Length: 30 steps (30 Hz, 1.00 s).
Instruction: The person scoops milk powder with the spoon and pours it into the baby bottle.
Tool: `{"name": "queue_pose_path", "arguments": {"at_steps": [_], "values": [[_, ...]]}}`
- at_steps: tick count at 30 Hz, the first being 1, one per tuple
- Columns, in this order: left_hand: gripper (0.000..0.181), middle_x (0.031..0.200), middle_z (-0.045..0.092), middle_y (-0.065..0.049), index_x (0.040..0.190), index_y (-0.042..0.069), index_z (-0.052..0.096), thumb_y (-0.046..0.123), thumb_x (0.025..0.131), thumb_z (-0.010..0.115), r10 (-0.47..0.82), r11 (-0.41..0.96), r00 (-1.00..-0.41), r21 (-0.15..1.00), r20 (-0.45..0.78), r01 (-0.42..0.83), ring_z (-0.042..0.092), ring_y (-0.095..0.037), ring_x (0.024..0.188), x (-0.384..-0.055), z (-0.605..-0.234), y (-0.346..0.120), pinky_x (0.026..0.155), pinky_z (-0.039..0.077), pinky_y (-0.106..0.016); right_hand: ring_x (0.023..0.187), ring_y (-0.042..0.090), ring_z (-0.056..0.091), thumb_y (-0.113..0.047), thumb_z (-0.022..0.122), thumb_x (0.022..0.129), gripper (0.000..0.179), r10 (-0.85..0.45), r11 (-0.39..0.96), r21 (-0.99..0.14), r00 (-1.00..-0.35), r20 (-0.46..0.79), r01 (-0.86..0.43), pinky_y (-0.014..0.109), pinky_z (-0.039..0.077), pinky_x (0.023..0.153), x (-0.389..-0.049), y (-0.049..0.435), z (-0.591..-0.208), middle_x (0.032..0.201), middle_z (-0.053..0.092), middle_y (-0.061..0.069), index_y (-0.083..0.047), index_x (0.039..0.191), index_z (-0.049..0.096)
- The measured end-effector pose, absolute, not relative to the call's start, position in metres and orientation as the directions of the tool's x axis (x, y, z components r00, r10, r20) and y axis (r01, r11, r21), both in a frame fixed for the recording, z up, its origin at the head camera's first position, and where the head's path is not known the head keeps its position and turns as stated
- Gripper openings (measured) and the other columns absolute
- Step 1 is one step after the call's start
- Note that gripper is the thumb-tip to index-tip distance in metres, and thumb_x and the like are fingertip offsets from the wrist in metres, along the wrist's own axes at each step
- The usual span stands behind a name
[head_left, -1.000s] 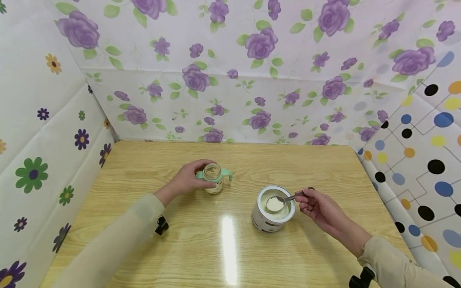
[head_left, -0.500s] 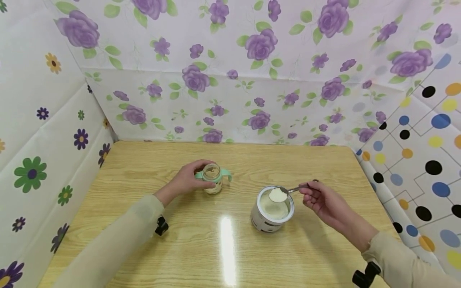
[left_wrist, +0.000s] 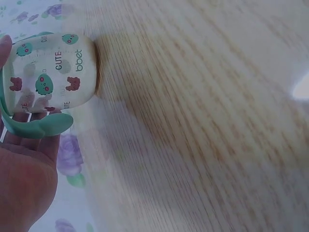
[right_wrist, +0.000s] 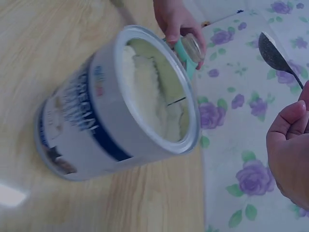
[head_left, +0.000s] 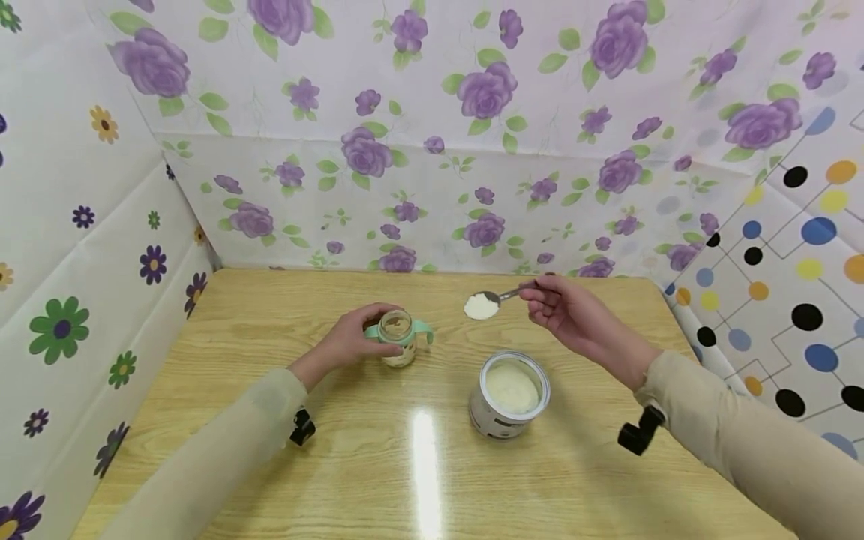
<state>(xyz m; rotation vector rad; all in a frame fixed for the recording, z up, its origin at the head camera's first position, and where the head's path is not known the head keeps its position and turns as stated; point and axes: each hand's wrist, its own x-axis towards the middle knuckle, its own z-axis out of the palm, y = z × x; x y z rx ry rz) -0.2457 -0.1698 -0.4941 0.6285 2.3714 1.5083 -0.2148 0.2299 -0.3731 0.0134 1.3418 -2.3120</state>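
My left hand [head_left: 361, 336] grips a small clear baby bottle [left_wrist: 53, 72] with mint-green handles and printed cartoon figures. The bottle stands upright on the table, its mouth uncovered. Between thumb and fingers of my right hand [head_left: 574, 319] is the handle of a metal spoon [head_left: 508, 294], held level in the air. White powder [head_left: 481, 305] is heaped in its bowl. Below the spoon and nearer to me stands an open can [right_wrist: 96, 111] of pale milk powder [head_left: 513, 388], to the right of the bottle.
The wooden table [head_left: 324, 465] has a bright light reflection in front of the can. A floral sheet [head_left: 432, 195] rises behind the table's back edge. Patterned sheets stand along the left and right sides.
My right hand has lifted the loaded spoon out of the can and carried it away from me and left, toward the bottle. My left hand stays on the bottle.
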Motion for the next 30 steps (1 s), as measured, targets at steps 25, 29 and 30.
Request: {"name": "queue_pose_path", "arguments": {"at_steps": [25,29,30], "values": [[0.073,0.138,0.069,-0.007,0.15,0.014,0.06,0.026,0.086,0.094,0.488,0.395,-0.873,0.897,-0.022,0.198,0.064,-0.027,0.129,-0.248,-0.495,-0.169,0.111,0.051,-0.051,0.077,0.009,0.073,-0.017,0.044,0.117,0.037,-0.503,-0.028,-0.937,-0.815,-0.289,0.349,0.024,0.057,0.076,-0.288,0.125,-0.387,0.089,0.08,0.0,0.012,0.133,0.059],[0.074,0.139,0.068,-0.007,0.151,0.013,0.059,0.025,0.086,0.094,0.484,0.388,-0.875,0.903,-0.026,0.188,0.063,-0.028,0.131,-0.249,-0.494,-0.17,0.112,0.05,-0.052,0.079,0.009,0.074,-0.017,0.045,0.116,0.04,-0.511,0.016,-0.94,-0.806,-0.3,0.34,0.023,0.058,0.076,-0.289,0.118,-0.395,0.09,0.08,0.0,0.015,0.137,0.056],[0.074,0.139,0.068,-0.007,0.15,0.013,0.06,0.025,0.086,0.094,0.483,0.387,-0.875,0.902,-0.023,0.19,0.063,-0.028,0.131,-0.249,-0.495,-0.17,0.112,0.05,-0.052,0.079,0.009,0.074,-0.017,0.046,0.116,0.04,-0.511,0.024,-0.941,-0.805,-0.302,0.338,0.023,0.058,0.076,-0.289,0.116,-0.396,0.09,0.08,0.0,0.015,0.136,0.057]]}}
